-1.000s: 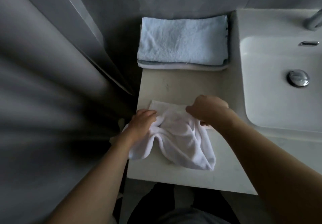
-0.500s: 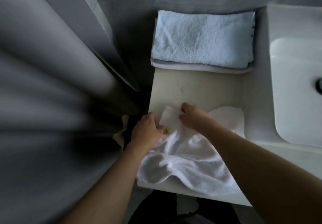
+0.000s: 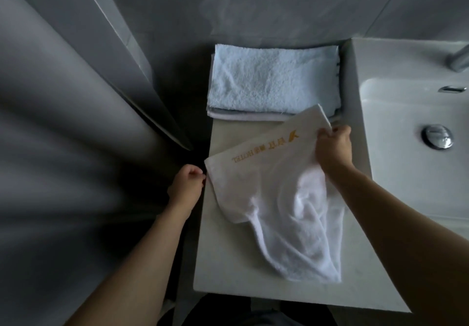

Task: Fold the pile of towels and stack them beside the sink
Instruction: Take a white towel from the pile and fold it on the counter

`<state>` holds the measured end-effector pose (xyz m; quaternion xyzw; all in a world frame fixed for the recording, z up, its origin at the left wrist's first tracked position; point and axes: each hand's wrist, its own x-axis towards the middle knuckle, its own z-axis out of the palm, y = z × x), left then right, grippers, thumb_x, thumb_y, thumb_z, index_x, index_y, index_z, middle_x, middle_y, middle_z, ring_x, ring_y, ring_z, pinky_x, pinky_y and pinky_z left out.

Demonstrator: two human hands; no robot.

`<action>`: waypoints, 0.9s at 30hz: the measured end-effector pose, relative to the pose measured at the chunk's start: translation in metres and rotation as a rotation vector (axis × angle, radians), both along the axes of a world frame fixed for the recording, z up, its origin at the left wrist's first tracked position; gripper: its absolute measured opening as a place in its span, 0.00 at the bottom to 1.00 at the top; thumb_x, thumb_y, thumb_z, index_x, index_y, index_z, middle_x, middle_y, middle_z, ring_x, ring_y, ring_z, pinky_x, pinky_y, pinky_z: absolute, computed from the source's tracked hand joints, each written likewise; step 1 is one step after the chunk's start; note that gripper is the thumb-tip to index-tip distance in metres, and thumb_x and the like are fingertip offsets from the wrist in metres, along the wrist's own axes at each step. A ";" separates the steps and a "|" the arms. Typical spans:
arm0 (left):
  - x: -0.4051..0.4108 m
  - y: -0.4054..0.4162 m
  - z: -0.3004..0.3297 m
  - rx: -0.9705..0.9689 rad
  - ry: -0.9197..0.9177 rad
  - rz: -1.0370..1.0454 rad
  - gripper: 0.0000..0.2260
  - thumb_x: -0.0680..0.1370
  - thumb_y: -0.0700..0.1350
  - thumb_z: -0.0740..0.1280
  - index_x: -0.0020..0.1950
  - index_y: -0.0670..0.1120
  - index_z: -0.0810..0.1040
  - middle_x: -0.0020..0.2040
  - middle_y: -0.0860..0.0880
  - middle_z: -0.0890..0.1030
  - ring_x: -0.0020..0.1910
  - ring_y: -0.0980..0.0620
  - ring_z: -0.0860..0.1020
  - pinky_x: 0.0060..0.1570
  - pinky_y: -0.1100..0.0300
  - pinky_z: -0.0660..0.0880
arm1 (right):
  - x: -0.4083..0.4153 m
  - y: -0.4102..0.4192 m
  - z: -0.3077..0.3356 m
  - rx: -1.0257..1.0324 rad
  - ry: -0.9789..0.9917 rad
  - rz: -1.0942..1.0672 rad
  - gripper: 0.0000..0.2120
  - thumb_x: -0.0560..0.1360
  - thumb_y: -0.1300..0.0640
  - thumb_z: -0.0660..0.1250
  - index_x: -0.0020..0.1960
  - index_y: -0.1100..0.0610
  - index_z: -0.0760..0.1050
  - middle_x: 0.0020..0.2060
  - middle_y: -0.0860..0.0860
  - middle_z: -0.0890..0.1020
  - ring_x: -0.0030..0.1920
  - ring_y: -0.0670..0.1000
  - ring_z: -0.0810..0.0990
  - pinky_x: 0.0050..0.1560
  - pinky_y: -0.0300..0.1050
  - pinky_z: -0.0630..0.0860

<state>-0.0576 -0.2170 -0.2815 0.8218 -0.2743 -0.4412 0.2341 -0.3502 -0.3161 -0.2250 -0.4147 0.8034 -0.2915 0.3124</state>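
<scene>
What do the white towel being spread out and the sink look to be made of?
White towel: likely cotton terry, going by its fuzzy looped nap and soft drape; a smooth woven band carries gold lettering. Sink: probably glazed ceramic, white, smooth, faintly glossy.

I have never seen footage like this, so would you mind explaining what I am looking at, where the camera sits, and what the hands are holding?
There is no machine here: these are a person's two bare hands, filmed by one wide-angle camera worn on the head, looking forward and down. The surface is a pale counter beside a white sink. At the back of the counter lies a stack of folded towels, light blue on top. In front, a white towel with gold lettering is spread out. The left hand pinches its left corner, and the right hand has its grip on the far right corner. The towel's near end lies crumpled on the counter, not yet folded.
</scene>
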 end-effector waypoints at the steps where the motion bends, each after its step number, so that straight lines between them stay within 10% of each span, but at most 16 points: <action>1: -0.005 -0.006 -0.001 0.021 -0.014 -0.025 0.05 0.77 0.50 0.67 0.50 0.52 0.75 0.50 0.50 0.81 0.51 0.46 0.79 0.52 0.48 0.77 | -0.001 -0.003 0.002 0.037 0.021 0.040 0.07 0.78 0.55 0.58 0.52 0.58 0.65 0.45 0.53 0.74 0.45 0.55 0.72 0.46 0.46 0.66; 5: -0.029 -0.014 -0.006 0.170 -0.144 -0.177 0.27 0.71 0.58 0.74 0.61 0.44 0.69 0.50 0.49 0.75 0.46 0.45 0.78 0.36 0.58 0.71 | -0.004 -0.011 0.006 0.138 0.159 0.220 0.12 0.76 0.55 0.58 0.51 0.62 0.75 0.43 0.55 0.77 0.42 0.57 0.74 0.43 0.43 0.67; 12: -0.048 -0.023 -0.009 0.120 -0.462 -0.251 0.12 0.78 0.51 0.67 0.55 0.43 0.77 0.53 0.45 0.81 0.52 0.42 0.80 0.43 0.55 0.70 | -0.013 0.006 0.003 0.061 0.211 0.168 0.08 0.75 0.57 0.57 0.42 0.59 0.72 0.33 0.49 0.74 0.34 0.52 0.71 0.31 0.44 0.62; 21: -0.030 -0.060 0.051 -0.628 -0.038 0.224 0.07 0.72 0.42 0.61 0.37 0.50 0.65 0.33 0.52 0.67 0.28 0.60 0.62 0.31 0.62 0.63 | -0.010 -0.023 0.025 -0.255 -0.001 -0.123 0.12 0.76 0.56 0.59 0.35 0.56 0.63 0.30 0.50 0.70 0.35 0.54 0.68 0.38 0.49 0.65; 27: -0.016 -0.177 0.092 -0.698 -0.066 0.129 0.08 0.76 0.36 0.58 0.44 0.49 0.65 0.40 0.54 0.68 0.31 0.64 0.67 0.34 0.71 0.67 | -0.013 -0.089 0.041 -0.168 0.236 0.024 0.11 0.79 0.56 0.54 0.54 0.63 0.70 0.55 0.64 0.77 0.55 0.64 0.74 0.49 0.50 0.67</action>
